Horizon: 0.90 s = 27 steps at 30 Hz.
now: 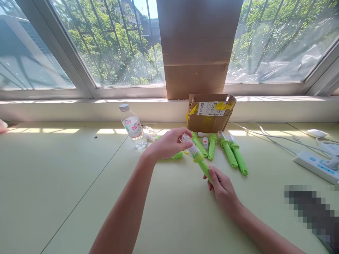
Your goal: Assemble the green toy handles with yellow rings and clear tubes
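A green stick-like piece with a ribbed clear plastic top [194, 150] is held tilted above the table between my hands. My right hand [224, 187] is closed around the lower end of its green handle [204, 168]. At the upper end, the thumb and fingers of my left hand [172, 143] grip the clear top. A thin yellow ring shows where top and handle meet. Just beyond lie several similar green handles [212, 146], and two at the right, one of them a capped stick [228, 151], bear clear tops. A small clear part with a red dot [205, 142] lies among them. My left hand partly hides other green parts [178, 155].
A water bottle [133, 127] stands left of the parts. Behind them is an open cardboard box [210, 113] against the sill. A white power strip [316, 165] with cables lies at the right. Part of another person's hand [3, 126] shows at the far left edge.
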Each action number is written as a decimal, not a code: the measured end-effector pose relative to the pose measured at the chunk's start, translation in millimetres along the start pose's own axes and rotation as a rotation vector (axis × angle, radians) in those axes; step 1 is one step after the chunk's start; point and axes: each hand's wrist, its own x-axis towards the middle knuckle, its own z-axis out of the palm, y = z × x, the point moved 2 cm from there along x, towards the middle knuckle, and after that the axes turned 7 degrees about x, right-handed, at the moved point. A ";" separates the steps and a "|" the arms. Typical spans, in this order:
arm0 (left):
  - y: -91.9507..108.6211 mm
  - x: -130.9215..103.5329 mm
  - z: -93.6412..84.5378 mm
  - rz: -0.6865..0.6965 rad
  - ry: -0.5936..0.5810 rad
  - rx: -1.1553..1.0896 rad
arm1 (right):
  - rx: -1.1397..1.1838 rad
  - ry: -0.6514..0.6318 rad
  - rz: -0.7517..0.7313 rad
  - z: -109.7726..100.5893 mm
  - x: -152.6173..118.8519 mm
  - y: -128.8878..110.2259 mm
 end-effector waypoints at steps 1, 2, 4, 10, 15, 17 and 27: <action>0.5 0.0 0.3 -0.001 -0.006 0.002 | 0.007 0.019 0.003 0.0 -0.1 0.1; 1.0 0.0 0.8 -0.004 -0.015 0.002 | 0.010 0.042 0.009 0.0 -0.4 0.1; 2.0 0.2 1.4 -0.010 -0.031 0.008 | 0.003 0.077 0.023 0.0 -0.8 -0.1; 1.5 0.8 2.1 0.002 -0.060 0.037 | 0.009 0.014 0.002 -0.6 0.5 1.4; -0.9 1.8 4.6 0.019 -0.076 0.035 | 0.034 0.095 0.009 -2.2 -0.2 1.6; -1.1 1.8 4.6 0.013 -0.072 0.035 | -0.004 0.081 0.005 -2.4 -0.4 1.4; 2.4 1.9 5.8 0.054 -0.081 -0.003 | -0.006 0.112 -0.008 -1.8 -0.6 3.8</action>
